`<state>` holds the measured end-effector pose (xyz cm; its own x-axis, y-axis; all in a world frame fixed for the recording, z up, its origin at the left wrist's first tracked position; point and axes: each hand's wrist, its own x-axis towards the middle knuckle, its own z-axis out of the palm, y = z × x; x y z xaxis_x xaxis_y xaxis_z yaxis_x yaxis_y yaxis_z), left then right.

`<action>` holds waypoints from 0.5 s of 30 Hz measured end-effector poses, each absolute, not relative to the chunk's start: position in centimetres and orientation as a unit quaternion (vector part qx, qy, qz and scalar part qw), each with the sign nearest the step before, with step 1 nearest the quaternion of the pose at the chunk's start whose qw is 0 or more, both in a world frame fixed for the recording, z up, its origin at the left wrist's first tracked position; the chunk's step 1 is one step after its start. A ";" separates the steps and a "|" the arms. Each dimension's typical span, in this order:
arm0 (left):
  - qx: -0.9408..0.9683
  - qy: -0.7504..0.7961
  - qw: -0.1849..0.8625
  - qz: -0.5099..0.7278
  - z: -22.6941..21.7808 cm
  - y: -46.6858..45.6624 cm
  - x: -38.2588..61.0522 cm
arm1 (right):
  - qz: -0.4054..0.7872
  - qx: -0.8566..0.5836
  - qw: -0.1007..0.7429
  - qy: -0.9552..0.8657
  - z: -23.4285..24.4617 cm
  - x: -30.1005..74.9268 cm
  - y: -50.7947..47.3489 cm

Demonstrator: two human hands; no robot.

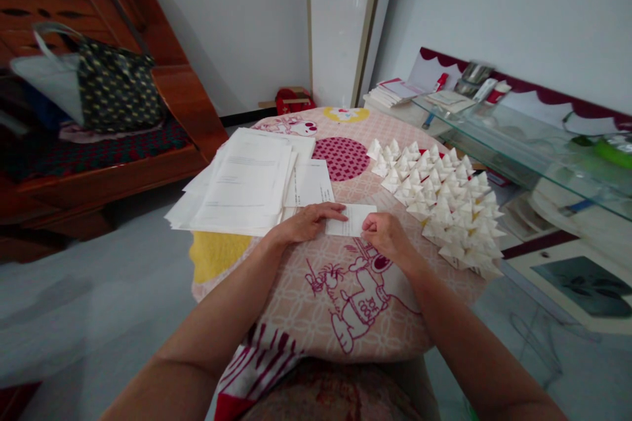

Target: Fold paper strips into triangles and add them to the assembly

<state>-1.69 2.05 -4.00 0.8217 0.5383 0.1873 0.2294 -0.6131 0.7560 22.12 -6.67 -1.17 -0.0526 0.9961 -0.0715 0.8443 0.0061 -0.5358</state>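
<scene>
Pink cartoon-printed cloth (345, 302) covers the small round table near the person. On it, at the middle, lies a folded paper slip (354, 216): a small white oblong, flat, long side running left to right, with faint print near its left end. The left hand (309, 223) rests open on the slip's left part, fingers stretched flat across it. The right hand (388, 235) is curled at the slip's right end, fingertips on the paper; whether they pinch it or only press cannot be told. Just left of the hands sits a loose stack of printed sheets (247, 187). To the right, folded white paper triangles (444, 204) stand in close rows up to the table's edge. Farther right runs a glass shelf (523, 145); far left, a patterned bag (116, 89) sits on a wooden bench (187, 99).
</scene>
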 end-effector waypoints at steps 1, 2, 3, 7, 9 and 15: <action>0.869 0.219 0.384 0.221 -4.1 2.0 -1.6 | 0.183 -0.661 0.142 -0.713 -0.9 21.7 -7.1; 0.864 0.222 0.383 0.239 -4.1 1.9 -1.5 | 0.131 -0.653 0.121 -0.736 -0.6 21.2 -7.4; 0.860 0.229 0.379 0.253 -4.2 1.9 -1.3 | 0.092 -0.637 0.094 -0.760 -0.3 20.6 -7.8; 0.855 0.260 0.345 0.286 -4.7 1.6 -0.5 | 0.007 -0.556 -0.018 -0.831 0.2 18.8 -8.3; 0.858 0.266 0.328 0.293 -5.0 1.5 -0.3 | -0.030 -0.516 -0.052 -0.854 0.0 18.4 -8.3; 0.852 0.279 0.315 0.311 -4.7 1.2 0.0 | -0.082 -0.467 -0.064 -0.878 -1.0 18.0 -8.3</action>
